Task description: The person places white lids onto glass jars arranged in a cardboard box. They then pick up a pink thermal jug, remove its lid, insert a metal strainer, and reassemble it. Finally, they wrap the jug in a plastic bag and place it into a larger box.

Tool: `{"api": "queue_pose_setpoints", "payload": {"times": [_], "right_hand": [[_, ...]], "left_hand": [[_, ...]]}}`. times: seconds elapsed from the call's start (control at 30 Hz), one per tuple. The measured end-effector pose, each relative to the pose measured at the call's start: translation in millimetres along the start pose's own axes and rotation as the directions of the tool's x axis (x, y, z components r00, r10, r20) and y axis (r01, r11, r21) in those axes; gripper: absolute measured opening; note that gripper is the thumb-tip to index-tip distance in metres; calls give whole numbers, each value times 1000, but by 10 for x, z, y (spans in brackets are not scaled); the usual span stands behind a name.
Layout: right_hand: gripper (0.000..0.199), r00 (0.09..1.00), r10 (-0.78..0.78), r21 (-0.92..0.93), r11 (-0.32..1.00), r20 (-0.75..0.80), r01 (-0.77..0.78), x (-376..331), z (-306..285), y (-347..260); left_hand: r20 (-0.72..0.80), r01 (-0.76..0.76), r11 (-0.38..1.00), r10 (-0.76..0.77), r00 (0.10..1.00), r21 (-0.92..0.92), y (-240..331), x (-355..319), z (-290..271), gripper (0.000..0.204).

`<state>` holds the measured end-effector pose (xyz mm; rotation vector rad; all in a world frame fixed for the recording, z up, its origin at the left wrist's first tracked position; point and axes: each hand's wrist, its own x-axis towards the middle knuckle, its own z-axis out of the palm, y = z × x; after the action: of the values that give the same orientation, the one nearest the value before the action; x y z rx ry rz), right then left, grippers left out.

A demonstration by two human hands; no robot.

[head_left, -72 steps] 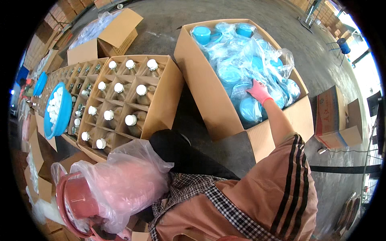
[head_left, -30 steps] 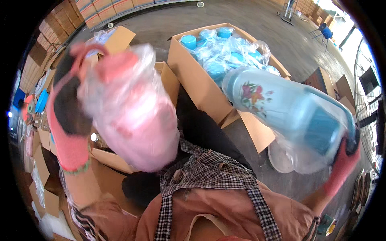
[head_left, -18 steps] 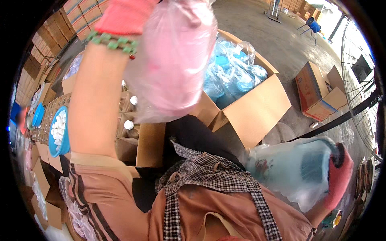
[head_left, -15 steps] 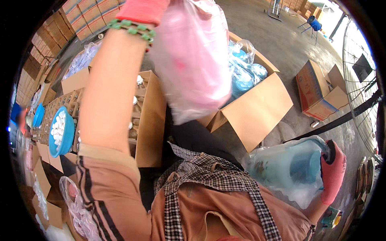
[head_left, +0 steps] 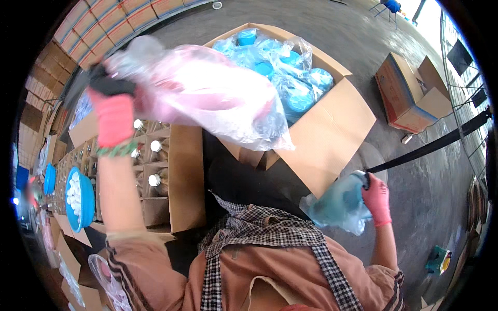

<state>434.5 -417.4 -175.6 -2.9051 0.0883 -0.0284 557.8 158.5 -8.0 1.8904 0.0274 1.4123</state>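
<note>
The left hand (head_left: 111, 111), gloved in pink and black, has its grip closed on a pink item wrapped in a clear plastic bag (head_left: 207, 98), held up above the open carton of blue-lidded containers (head_left: 290, 78). The right hand (head_left: 377, 198), also gloved, grips a bagged pale blue jug (head_left: 337, 205) low down, beside that carton's near flap. To the left of the carton stands a divided box of white-capped bottles (head_left: 150, 166), and farther left a blue bowl of white caps (head_left: 79, 199).
</note>
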Motion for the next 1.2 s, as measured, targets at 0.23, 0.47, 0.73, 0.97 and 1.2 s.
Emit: {"api": "queue_pose_setpoints", "payload": {"times": [0.23, 0.47, 0.73, 0.97, 1.2], "right_hand": [[35, 973, -11, 20, 1000, 230, 7, 29, 774, -63], [53, 780, -35, -90, 989, 624, 117, 234, 378, -8], [65, 678, -63, 62, 998, 732, 26, 362, 238, -87], [39, 912, -307, 283, 931, 272, 229, 681, -457, -1330], [29, 628, -636, 272, 767, 449, 581, 2134, 1076, -1978]], "left_hand": [[317, -521, 746, 419, 851, 414, 401, 219, -1653, 30], [279, -342, 616, 199, 939, 710, 805, -416, -1950, 26], [261, -406, 746, 312, 913, 528, 763, -717, -2395, 22], [325, -358, 625, 172, 930, 694, 849, -1037, -2417, 32], [360, -386, 522, 155, 920, 761, 1029, -1011, -2146, 33]]}}
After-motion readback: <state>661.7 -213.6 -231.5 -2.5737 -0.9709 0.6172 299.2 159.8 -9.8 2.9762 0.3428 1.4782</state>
